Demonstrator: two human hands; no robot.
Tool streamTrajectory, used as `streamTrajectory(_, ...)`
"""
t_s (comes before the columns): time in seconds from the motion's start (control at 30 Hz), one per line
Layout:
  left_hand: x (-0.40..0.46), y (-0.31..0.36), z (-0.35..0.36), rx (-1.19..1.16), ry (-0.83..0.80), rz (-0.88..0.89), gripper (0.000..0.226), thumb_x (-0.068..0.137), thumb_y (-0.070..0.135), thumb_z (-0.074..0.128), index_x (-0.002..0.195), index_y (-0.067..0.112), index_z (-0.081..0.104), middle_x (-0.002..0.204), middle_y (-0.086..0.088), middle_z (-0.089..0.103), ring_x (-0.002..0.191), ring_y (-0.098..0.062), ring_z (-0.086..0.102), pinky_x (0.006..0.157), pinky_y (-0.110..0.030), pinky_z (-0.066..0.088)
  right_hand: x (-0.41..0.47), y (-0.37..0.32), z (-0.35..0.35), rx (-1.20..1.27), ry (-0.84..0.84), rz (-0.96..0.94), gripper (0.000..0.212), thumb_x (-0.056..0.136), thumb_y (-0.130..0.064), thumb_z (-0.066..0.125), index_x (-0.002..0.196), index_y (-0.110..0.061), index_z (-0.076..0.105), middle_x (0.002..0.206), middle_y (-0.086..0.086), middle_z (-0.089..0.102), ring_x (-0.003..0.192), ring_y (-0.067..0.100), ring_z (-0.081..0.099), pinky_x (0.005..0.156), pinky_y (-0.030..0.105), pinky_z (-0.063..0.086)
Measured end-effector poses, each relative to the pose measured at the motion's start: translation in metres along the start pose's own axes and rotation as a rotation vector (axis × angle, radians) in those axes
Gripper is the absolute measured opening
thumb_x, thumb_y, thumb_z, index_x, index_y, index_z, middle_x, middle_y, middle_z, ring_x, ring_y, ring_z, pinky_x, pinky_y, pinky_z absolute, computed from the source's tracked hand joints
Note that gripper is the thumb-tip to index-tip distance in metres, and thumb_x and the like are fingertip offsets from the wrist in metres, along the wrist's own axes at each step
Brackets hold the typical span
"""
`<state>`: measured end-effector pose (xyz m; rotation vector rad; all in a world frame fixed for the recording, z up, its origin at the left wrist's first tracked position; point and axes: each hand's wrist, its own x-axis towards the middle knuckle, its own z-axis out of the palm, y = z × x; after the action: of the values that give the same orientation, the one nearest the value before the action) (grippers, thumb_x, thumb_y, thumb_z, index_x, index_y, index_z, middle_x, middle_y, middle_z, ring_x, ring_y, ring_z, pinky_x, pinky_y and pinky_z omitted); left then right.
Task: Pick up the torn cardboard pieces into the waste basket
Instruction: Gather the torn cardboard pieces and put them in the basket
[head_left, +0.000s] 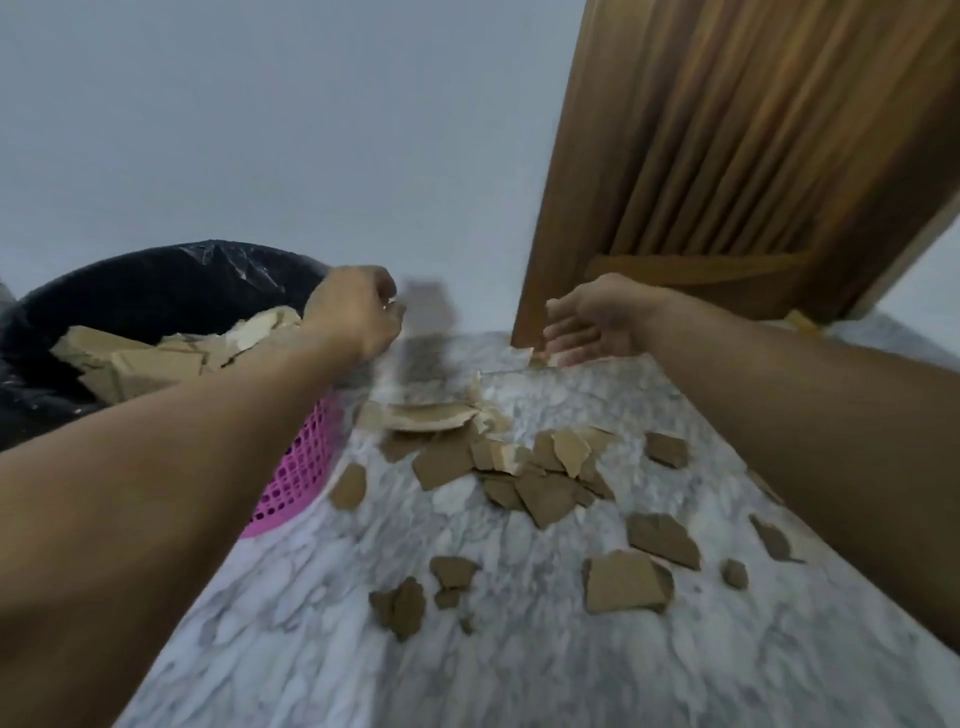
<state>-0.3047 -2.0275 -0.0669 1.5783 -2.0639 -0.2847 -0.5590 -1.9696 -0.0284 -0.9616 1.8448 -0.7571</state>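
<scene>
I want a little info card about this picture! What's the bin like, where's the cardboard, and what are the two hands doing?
basket: pink waste basket with a black liner bag, at the left
in basket: torn cardboard pieces already piled inside
on floor: many brown cardboard scraps scattered on the marble-patterned floor
left hand: fingers curled, by the basket rim beside a blurred piece; grip unclear
right hand: open, fingers reaching down near the wooden door
job status: unfinished
</scene>
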Motion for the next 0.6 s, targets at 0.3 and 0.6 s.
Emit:
streamTrajectory(0.3, -0.019, 0.091, 0.173, -0.06, -0.542, -0.006, 0.044, 0.081, 0.038, 0.073, 0.117, 0.013, 0.065, 0.119, -0.01, 0.064, 0.108, -0.025, 0.06, 0.089, -0.029, 0.048, 0.016, 0.173, -0.128, -0.002, 0.142, 0.314, 0.024, 0.101, -0.017, 0.054, 0.117, 0.001, 0.053, 0.104, 0.016, 0.061, 0.092, 0.03, 0.061, 0.085, 0.047, 0.056)
streamTrajectory(0.6, -0.058, 0.124, 0.312, 0.067, -0.865, 0.033, 0.082, 0.07, 0.055, 0.076, 0.135, 0.013, 0.051, 0.135, -0.008, 0.054, 0.121, -0.027, 0.052, 0.085, -0.03, 0.042, 0.05, 0.341, -0.165, -0.102, 0.12, 0.521, 0.046, 0.093, -0.02, 0.067, 0.128, 0.005, 0.052, 0.117, 0.021, 0.06, 0.092, 0.031, 0.062, 0.083, 0.051, 0.057)
